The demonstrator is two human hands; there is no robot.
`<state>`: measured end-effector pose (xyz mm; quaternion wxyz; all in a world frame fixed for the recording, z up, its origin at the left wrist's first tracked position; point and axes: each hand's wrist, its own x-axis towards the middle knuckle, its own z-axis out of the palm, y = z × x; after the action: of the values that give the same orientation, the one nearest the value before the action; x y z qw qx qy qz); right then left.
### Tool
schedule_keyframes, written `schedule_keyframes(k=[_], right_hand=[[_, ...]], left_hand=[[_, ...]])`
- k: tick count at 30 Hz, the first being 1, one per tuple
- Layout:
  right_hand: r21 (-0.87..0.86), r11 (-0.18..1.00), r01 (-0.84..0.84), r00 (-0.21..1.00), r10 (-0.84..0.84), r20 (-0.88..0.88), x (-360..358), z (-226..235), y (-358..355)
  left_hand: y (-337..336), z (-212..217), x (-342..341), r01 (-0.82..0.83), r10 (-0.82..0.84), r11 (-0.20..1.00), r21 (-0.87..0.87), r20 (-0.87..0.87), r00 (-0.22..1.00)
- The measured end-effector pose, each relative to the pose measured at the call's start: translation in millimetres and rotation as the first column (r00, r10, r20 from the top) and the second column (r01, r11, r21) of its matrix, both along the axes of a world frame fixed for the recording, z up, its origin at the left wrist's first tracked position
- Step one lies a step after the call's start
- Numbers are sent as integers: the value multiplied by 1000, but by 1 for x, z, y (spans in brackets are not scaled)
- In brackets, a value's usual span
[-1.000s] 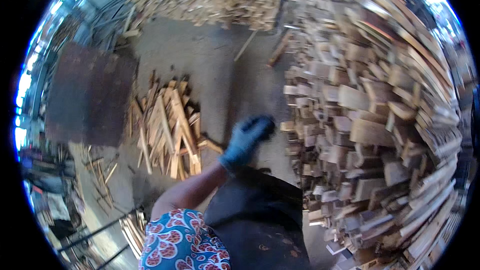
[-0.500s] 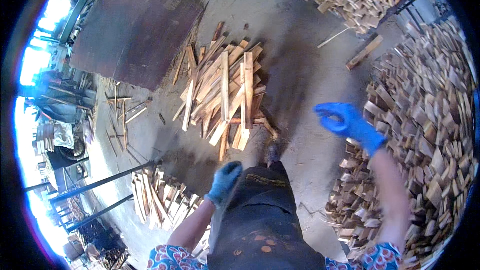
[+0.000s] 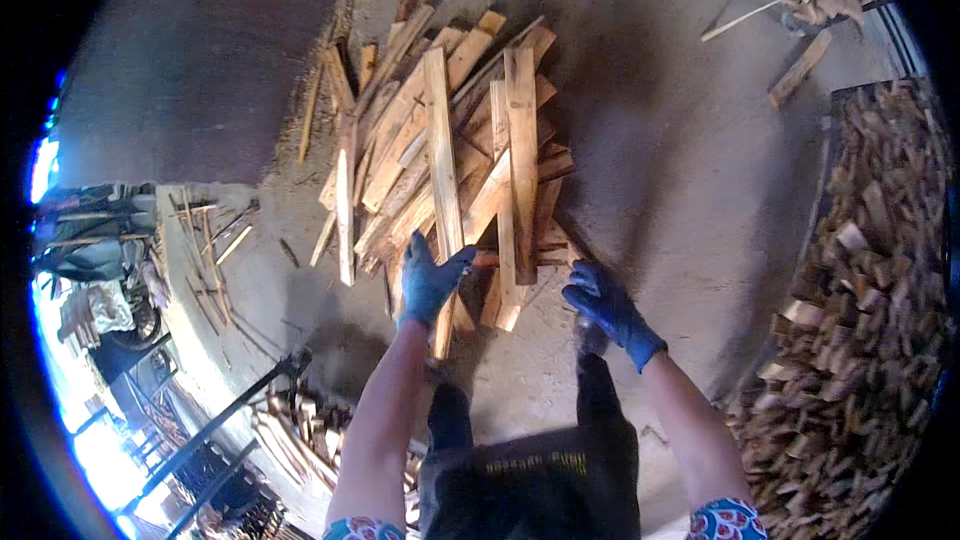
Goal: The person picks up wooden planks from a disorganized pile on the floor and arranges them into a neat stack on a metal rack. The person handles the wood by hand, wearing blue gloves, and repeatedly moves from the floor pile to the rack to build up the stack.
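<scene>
Grey floor (image 3: 680, 190), dusty, which carried loose wood.
One heap of planks (image 3: 441, 150) lay crosswise upon it; left of the heap lay thin sticks (image 3: 235, 244); beyond its upper right, one pale strip (image 3: 740, 21) and one short board (image 3: 800, 68); well right, massed cut pieces (image 3: 850, 340).

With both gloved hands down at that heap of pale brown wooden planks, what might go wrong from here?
1. The loose heap of pale brown wooden planks lies crisscrossed, so disturbing one might make others slide.
2. The teal-gloved left hand is right among the near plank ends, so its fingers could get pinched.
3. The dark shoe close by the blue-gloved right hand could be struck by a slipping plank.
</scene>
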<state>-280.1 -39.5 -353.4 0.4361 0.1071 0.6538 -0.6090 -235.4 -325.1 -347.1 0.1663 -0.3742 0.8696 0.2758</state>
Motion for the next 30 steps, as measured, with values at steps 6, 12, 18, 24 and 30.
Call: schedule_keyframes(k=[6, 12, 18, 24, 30], right_hand=[[-157, 984, 87, 971, -119, -206, -38, -126, -80], [-195, 908, 372, 911, -397, -111, -5, -165, -121], [-100, 887, 450, 892, -452, 12, 87, -140, -168], [-61, 938, 341, 939, -343, -21, 120, -167, -145], [-67, 887, 457, 853, -415, 317, 163, -186, -145]], left_hand=[[-13, -139, -10, 56, -63, 998, -39, -218, 974], [-26, -155, 59, 312, -333, 943, -119, -380, 863], [-24, -134, 111, 374, -365, 927, 33, -156, 918], [-47, -95, 105, 526, -505, 850, 28, -244, 828], [-109, -91, 18, 386, -522, 830, -402, -315, 793]])
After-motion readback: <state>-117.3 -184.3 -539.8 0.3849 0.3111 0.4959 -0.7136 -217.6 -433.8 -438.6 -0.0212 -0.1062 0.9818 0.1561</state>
